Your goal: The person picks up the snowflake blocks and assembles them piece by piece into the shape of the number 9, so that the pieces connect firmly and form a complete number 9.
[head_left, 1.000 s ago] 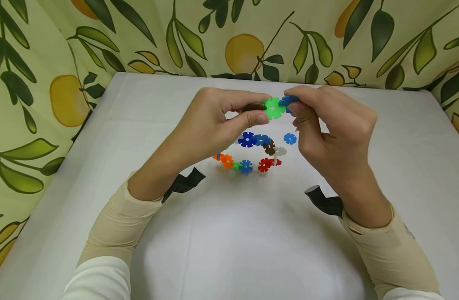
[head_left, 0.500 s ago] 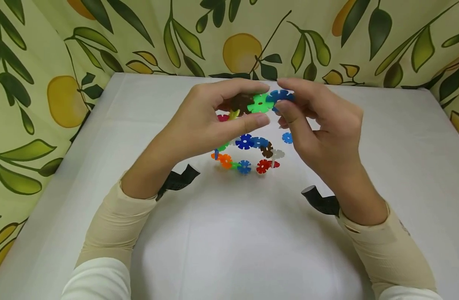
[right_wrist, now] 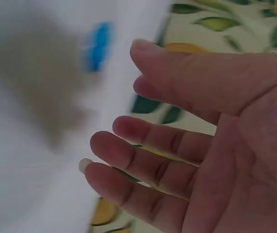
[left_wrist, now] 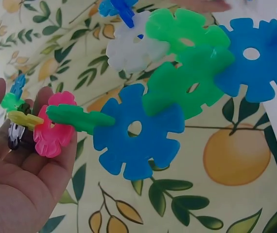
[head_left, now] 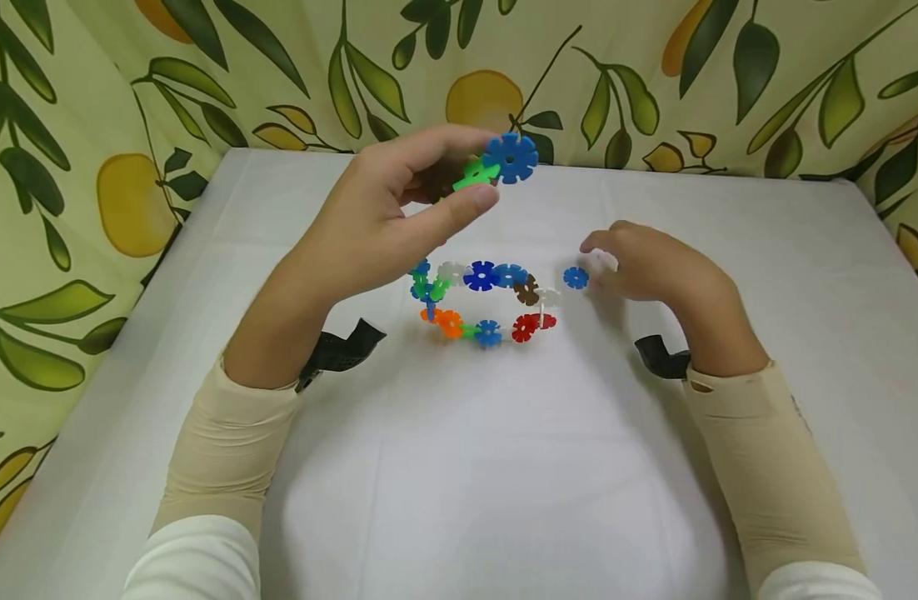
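Observation:
My left hand [head_left: 376,217] is raised over the table and holds the end of a chain of interlocking plastic snowflake discs between thumb and fingers. A blue disc [head_left: 521,168] sticks out past the fingertips, joined to a green disc [head_left: 474,173]. In the left wrist view, a yellow disc [left_wrist: 25,119] and a pink disc [left_wrist: 47,141] lie along the fingers, and a larger-looking blue disc [left_wrist: 116,145] follows farther down the chain. My right hand [head_left: 661,262] holds nothing, low beside a loose blue disc [head_left: 571,284] on the table. Its fingers are loosely bent and apart from the disc.
Linked discs form a loop on the white-covered table [head_left: 459,483], with dark blue [head_left: 474,281], orange [head_left: 451,329] and red discs [head_left: 521,332]. A patterned curtain [head_left: 279,50] stands along the table's back and left side. A black wrist camera mount [head_left: 346,350] is on each arm.
My right hand has let go of the blue disc at the chain's end and come down right to the loose disc. My left hand has risen and moved left with the chain.

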A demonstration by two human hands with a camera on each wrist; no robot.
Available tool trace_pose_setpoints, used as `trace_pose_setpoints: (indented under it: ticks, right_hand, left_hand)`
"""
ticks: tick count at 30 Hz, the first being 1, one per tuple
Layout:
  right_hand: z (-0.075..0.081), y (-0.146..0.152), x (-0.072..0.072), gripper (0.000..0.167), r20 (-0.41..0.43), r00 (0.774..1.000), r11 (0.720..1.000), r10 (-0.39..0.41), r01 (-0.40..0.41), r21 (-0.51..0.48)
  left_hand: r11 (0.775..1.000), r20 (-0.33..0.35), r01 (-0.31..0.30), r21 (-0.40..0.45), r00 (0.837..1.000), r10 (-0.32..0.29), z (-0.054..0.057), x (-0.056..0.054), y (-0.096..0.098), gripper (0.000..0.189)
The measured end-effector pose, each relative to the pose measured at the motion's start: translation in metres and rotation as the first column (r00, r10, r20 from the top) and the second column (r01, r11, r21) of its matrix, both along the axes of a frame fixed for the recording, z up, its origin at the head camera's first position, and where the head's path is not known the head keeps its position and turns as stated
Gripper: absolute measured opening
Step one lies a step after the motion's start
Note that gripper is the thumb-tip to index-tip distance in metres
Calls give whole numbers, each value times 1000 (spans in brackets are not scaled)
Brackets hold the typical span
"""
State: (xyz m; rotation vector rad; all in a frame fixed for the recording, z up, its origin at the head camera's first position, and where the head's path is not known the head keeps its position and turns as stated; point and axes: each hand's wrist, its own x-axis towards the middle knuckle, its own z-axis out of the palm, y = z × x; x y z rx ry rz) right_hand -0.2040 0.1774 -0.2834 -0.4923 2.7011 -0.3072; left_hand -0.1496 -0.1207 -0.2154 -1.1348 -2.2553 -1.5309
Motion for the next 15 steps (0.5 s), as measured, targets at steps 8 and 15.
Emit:
trace_pose_setpoints:
  ticks: [8,15]
  right_hand:
    - [-27,12,-22,37,40,999,999,-26,27,-23]
    - [-29,10,-22,33,93,994,992,51,-39,-121]
  left_hand:
    - [1000,-22,19,15,1000,-18,3,0,0,33]
    - [1000,-25,7,5,1000,-7,1,0,-1,34]
